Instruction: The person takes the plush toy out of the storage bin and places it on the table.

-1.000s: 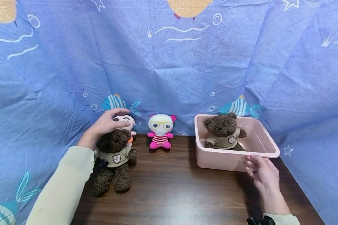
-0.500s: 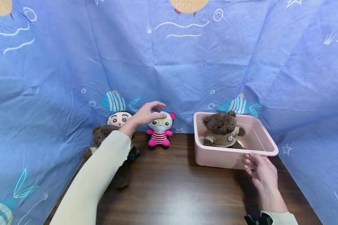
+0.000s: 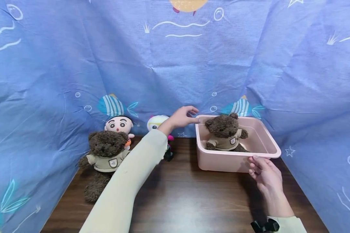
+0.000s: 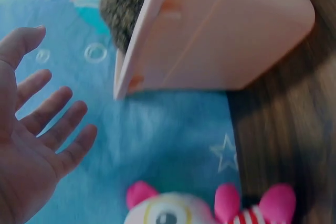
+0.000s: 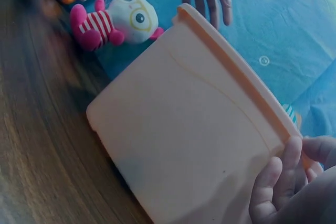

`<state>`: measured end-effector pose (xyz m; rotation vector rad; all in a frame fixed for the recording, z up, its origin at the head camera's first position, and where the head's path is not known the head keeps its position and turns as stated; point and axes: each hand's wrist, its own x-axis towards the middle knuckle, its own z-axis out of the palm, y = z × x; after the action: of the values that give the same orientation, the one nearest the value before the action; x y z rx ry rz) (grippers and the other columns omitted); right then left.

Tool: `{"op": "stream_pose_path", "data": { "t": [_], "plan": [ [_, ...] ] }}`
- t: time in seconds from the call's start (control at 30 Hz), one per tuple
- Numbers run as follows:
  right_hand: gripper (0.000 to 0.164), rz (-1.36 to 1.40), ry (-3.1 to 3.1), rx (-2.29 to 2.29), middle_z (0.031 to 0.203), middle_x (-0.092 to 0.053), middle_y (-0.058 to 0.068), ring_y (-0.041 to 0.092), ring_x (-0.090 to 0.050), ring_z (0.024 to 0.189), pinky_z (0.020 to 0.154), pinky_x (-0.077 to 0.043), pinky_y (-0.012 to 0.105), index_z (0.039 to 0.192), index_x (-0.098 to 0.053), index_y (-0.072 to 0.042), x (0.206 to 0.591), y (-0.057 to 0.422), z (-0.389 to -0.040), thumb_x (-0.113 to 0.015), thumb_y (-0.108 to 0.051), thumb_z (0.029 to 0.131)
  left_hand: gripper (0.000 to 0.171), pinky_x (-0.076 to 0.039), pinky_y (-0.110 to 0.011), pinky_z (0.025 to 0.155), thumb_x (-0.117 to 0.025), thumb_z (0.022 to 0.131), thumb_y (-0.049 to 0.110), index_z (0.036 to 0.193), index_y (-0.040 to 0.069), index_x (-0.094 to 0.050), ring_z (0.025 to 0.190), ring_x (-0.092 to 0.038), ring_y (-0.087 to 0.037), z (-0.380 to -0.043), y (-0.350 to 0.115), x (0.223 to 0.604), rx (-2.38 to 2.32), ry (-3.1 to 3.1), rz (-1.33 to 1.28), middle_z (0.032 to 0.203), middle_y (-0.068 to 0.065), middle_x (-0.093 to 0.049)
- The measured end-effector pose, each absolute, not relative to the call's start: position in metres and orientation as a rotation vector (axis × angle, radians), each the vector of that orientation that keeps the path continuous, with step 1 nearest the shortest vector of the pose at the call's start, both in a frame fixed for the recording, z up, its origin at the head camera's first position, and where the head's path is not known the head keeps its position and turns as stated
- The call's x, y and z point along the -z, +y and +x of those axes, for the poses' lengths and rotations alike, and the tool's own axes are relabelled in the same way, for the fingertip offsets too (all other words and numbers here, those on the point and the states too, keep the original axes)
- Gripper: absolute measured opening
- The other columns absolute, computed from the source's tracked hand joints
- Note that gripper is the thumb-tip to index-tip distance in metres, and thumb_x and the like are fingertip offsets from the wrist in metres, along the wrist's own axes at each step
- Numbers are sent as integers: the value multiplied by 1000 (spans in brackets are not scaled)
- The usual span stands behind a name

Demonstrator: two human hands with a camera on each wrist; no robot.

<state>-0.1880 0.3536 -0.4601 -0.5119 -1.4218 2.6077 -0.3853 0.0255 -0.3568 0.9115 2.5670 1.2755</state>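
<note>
A pink plastic bin point(image 3: 221, 160) stands at the right of the table, with a brown teddy bear point(image 3: 223, 129) in a beige shirt sitting in it. My right hand point(image 3: 266, 174) pinches the bin's front rim near its right corner; in the right wrist view its fingers point(image 5: 289, 166) curl over that edge. My left hand point(image 3: 182, 117) hovers by the bin's back left corner, holding nothing. The left wrist view shows its fingers point(image 4: 55, 111) spread and apart from the bin. Behind the left forearm, a pink and white doll point(image 3: 156, 122) with yellow glasses is partly hidden.
A second brown teddy bear point(image 3: 108, 149) in a beige shirt sits at the left of the wooden table point(image 3: 175, 204). Behind it is a doll point(image 3: 119, 125) with thick black eyebrows. A blue printed cloth point(image 3: 151, 64) hangs around the back and sides.
My left hand has moved right, from above the left teddy bear, past the doll with glasses, to the bin's left corner. My right hand keeps its hold on the rim.
</note>
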Motion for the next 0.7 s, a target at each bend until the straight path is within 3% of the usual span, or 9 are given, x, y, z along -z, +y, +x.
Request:
{"op": "stream_pose_path", "data": {
  "t": [0.47, 0.7],
  "plan": [
    [14, -525, -1450, -2577, 83, -79, 0, 12, -75, 69, 60, -59, 29, 90, -69, -15, 460, 356, -191, -62, -10, 102, 62, -48, -36, 109, -76, 92, 33, 146, 9, -56, 131, -59, -28, -393, 94, 368, -1125, 2523, 962, 143, -15, -61],
    [14, -518, -1442, -2569, 84, -80, 2, 14, -77, 75, 65, -62, 34, 93, -69, -14, 460, 355, -194, -61, -8, 102, 75, -38, -34, 118, -78, 91, 32, 156, 13, -45, 144, -46, -24, -397, 118, 373, -904, 2562, 940, 156, -10, -49]
  ]
}}
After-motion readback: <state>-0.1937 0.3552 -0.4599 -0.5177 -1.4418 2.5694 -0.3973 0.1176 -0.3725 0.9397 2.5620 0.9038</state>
